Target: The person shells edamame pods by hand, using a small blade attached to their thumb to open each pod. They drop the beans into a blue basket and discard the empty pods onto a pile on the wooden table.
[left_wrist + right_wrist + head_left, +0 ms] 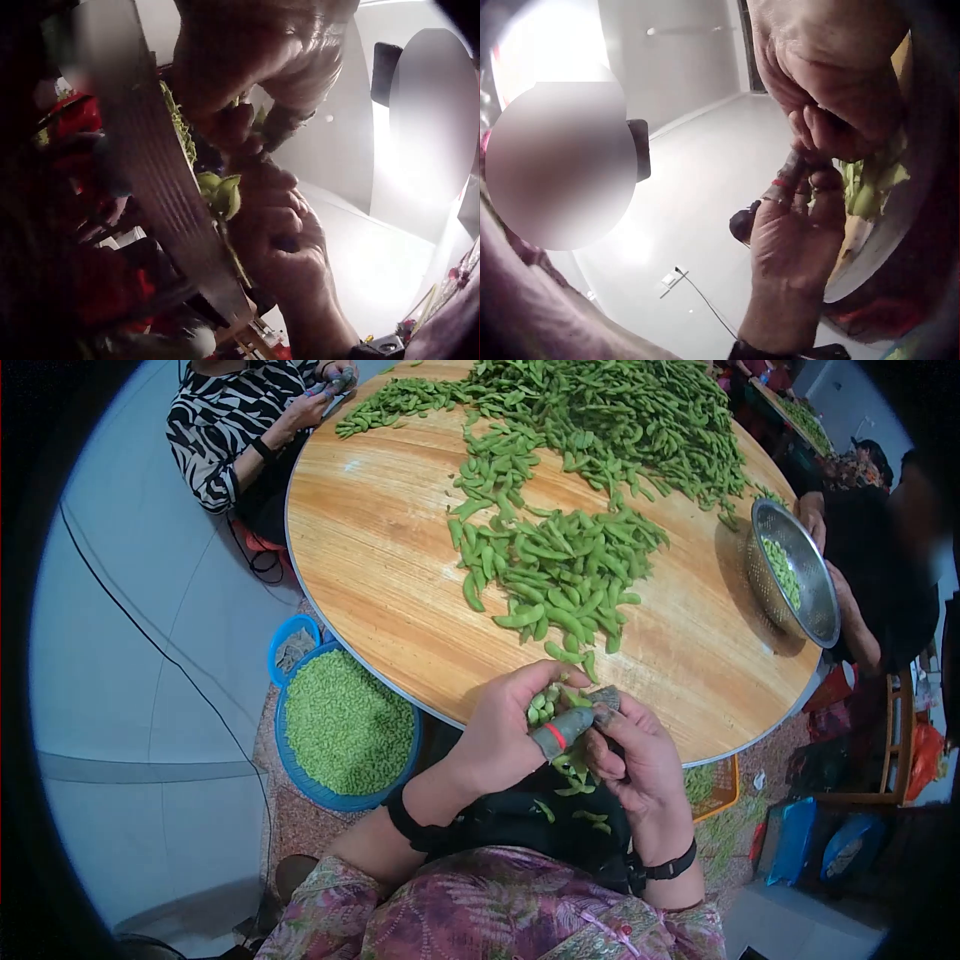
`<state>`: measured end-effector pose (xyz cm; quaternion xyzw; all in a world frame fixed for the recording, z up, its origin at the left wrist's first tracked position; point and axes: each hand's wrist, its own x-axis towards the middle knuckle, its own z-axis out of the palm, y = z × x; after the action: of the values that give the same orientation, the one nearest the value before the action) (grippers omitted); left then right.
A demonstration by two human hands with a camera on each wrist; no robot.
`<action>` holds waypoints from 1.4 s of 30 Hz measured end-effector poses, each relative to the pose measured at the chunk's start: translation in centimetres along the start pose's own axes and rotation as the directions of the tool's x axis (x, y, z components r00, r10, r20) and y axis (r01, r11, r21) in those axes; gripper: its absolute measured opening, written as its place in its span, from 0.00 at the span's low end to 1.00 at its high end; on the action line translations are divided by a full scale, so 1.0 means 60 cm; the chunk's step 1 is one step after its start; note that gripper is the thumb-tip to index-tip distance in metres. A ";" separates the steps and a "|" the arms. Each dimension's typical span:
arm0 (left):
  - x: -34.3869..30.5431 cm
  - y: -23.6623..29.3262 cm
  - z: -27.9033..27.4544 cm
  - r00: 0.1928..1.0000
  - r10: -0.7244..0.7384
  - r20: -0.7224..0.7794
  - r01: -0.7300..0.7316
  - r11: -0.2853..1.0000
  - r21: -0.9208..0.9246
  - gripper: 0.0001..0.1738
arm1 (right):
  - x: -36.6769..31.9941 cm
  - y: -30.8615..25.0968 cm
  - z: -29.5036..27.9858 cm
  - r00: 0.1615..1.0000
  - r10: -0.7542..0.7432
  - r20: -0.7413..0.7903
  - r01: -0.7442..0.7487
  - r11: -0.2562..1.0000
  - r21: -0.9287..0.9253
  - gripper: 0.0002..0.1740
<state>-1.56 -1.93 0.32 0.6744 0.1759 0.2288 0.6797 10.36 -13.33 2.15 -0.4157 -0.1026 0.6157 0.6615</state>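
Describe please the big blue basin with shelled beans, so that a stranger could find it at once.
In the head view, start at the round wooden table and go to its lower left edge. Just below that edge sits a round blue basin. It is filled with pale green shelled edamame beans, while the smaller blue-rimmed container beside it shows something greyish instead.

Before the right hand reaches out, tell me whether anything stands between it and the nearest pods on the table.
Nothing visible does. In the head view, only tabletop shows between the right hand and the nearest green pods. The left hand, holding shelled beans, lies left of that path, not across it.
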 end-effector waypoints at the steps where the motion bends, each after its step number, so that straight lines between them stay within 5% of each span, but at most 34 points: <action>1: -0.001 0.000 0.005 1.000 0.009 -0.008 -0.009 1.000 -0.003 0.18 | -0.001 0.000 0.004 0.997 -0.061 -0.057 0.052 0.988 -0.144 0.06; 4: -0.001 0.004 0.008 0.995 0.031 -0.094 -0.045 0.987 -0.152 0.15 | 0.000 -0.004 0.012 0.970 -0.205 -0.131 0.131 0.895 -0.426 0.05; 6: -0.003 0.008 0.002 0.964 -0.262 0.033 0.250 0.864 -0.436 0.15 | 0.002 -0.007 0.014 0.843 -0.533 -0.071 0.315 0.597 -0.738 0.05; 10: -0.004 0.010 -0.003 0.978 -0.193 0.080 0.191 0.669 -0.718 0.13 | -0.007 -0.029 0.008 0.928 -0.364 0.080 0.229 0.388 -0.893 0.04; 15: -0.014 -0.008 0.001 0.990 -0.138 -0.004 0.118 0.862 -0.492 0.06 | -0.008 -0.018 0.016 0.910 -0.324 0.257 0.333 0.205 -0.921 0.05; 16: -0.016 -0.008 -0.003 0.990 -0.142 0.001 0.124 0.861 -0.493 0.06 | -0.009 -0.020 0.010 0.912 -0.326 0.251 0.328 0.208 -0.922 0.05; 18: -0.024 -0.005 -0.015 0.971 -0.139 0.197 0.236 0.717 -0.656 0.04 | -0.013 -0.018 0.003 0.989 0.060 0.134 0.048 0.730 -0.682 0.06; 19: -0.027 -0.007 -0.016 0.969 -0.142 0.200 0.240 0.715 -0.656 0.04 | -0.013 -0.012 0.002 0.990 0.061 0.130 0.045 0.732 -0.680 0.06; 21: -0.031 -0.010 -0.017 0.945 -0.063 0.319 0.301 0.544 -0.783 0.05 | -0.012 0.003 0.002 0.938 0.223 0.265 -0.179 0.967 -0.182 0.07; 25: -0.031 -0.003 -0.016 0.965 -0.128 0.227 0.256 0.636 -0.728 0.06 | -0.011 0.012 0.008 0.969 0.125 0.212 -0.068 0.964 -0.257 0.07; 27: -0.028 0.000 -0.014 0.994 -0.104 -0.029 0.093 0.962 -0.258 0.07 | -0.010 0.015 0.020 0.963 -0.246 0.110 0.244 0.620 -0.746 0.07; 31: -0.030 0.010 -0.024 0.990 -0.121 -0.073 0.117 0.992 -0.052 0.07 | 0.002 0.005 0.020 1.000 -0.015 0.002 0.013 0.815 -0.579 0.08; 34: -0.028 0.003 -0.028 0.984 -0.082 -0.158 0.086 0.996 0.017 0.06 | 0.018 -0.004 0.020 1.000 -0.017 -0.017 0.003 0.802 -0.597 0.08; 35: -0.024 0.005 -0.032 0.971 -0.135 -0.197 0.115 0.988 -0.105 0.06 | 0.028 0.001 0.019 0.972 -0.235 0.030 0.183 0.663 -0.726 0.09; 36: -0.022 0.006 -0.036 0.954 -0.191 -0.229 0.138 0.964 -0.227 0.06 | 0.037 -0.002 0.010 0.897 -0.426 0.116 0.242 0.254 -0.937 0.08; 38: -0.022 -0.004 -0.044 0.961 -0.166 -0.220 0.104 0.958 -0.268 0.09 | 0.049 0.004 0.001 0.781 -0.556 0.283 0.183 -0.229 -0.956 0.07; 39: -0.023 -0.006 -0.045 0.962 -0.179 -0.205 0.118 0.953 -0.280 0.08 | 0.041 0.002 0.004 0.782 -0.557 0.280 0.182 -0.226 -0.957 0.07; 41: -0.022 -0.009 -0.044 0.962 -0.197 -0.188 0.137 0.947 -0.291 0.08 | 0.016 -0.004 0.007 0.931 -0.287 0.226 0.212 -0.082 -0.974 0.07; 42: -0.021 -0.012 -0.038 0.976 -0.105 -0.191 0.066 0.978 -0.198 0.08 | 0.011 -0.001 0.001 0.932 -0.286 0.221 0.208 -0.076 -0.975 0.07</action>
<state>-3.82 -0.70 -0.55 0.5716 0.2498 0.2816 0.7291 10.50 -12.73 1.97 -0.7507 -0.5646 0.2135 0.2684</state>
